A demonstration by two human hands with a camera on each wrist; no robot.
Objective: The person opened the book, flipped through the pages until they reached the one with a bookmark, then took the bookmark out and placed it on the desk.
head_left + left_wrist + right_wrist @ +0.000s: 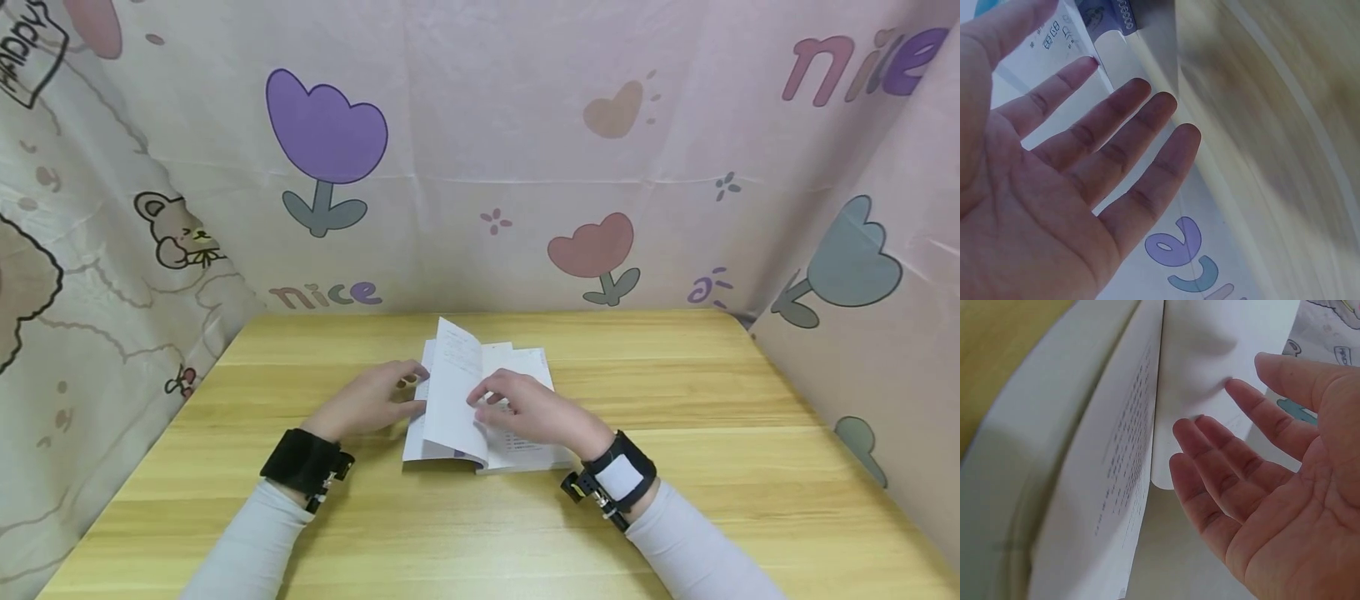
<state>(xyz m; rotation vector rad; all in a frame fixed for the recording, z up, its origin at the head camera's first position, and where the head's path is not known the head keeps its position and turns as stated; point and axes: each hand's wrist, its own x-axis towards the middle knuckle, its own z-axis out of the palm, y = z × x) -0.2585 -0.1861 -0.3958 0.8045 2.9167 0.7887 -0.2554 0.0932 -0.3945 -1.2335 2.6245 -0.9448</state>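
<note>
An open book (536, 454) with printed white pages lies on the table in the head view. One loose-standing leaf (452, 396) rises from its spine and leans over the left-hand pages. My left hand (371, 400) is at the book's left edge, thumb and fingertips right beside the pages. Its fingers are spread and loosely extended in the left wrist view. Over the right-hand pages is my right hand (528, 407), its fingertips at the raised leaf. The right wrist view shows relaxed, slightly bent fingers against a page (1204, 356), nothing pinched between them.
The light wooden table (675, 400) extends around the book on all sides. A patterned cloth (465, 108) with flowers and lettering hangs behind the table and along both sides. Each wrist wears a black strap (303, 462) with a small camera.
</note>
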